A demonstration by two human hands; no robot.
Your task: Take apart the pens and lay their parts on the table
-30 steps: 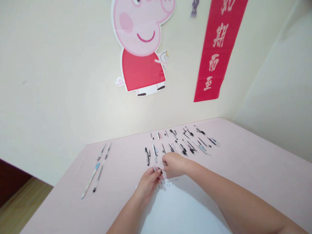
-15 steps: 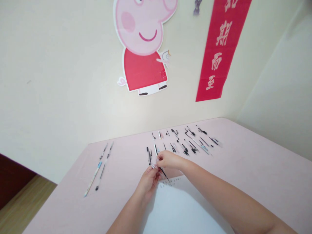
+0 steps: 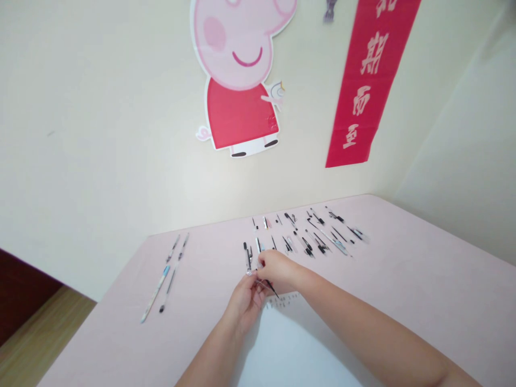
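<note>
My left hand (image 3: 244, 301) and my right hand (image 3: 277, 270) meet over the pink table (image 3: 423, 290), both pinched on one thin pen (image 3: 269, 285) with a clear barrel and a dark tip that points down to the right. Just beyond my fingers lie several pen parts (image 3: 306, 239) in rows: black caps, clear barrels and refills. A white sheet (image 3: 298, 349) lies under my forearms.
Several whole pens (image 3: 165, 277) lie at the table's left side. The table stands in a wall corner; a cartoon pig cutout (image 3: 242, 75) and a red banner (image 3: 363, 80) hang on the wall. Wooden floor (image 3: 24, 344) shows at the lower left.
My right hand has drawn back left from the rows to meet the left hand, and both now hold the pen. The view has shifted slightly.
</note>
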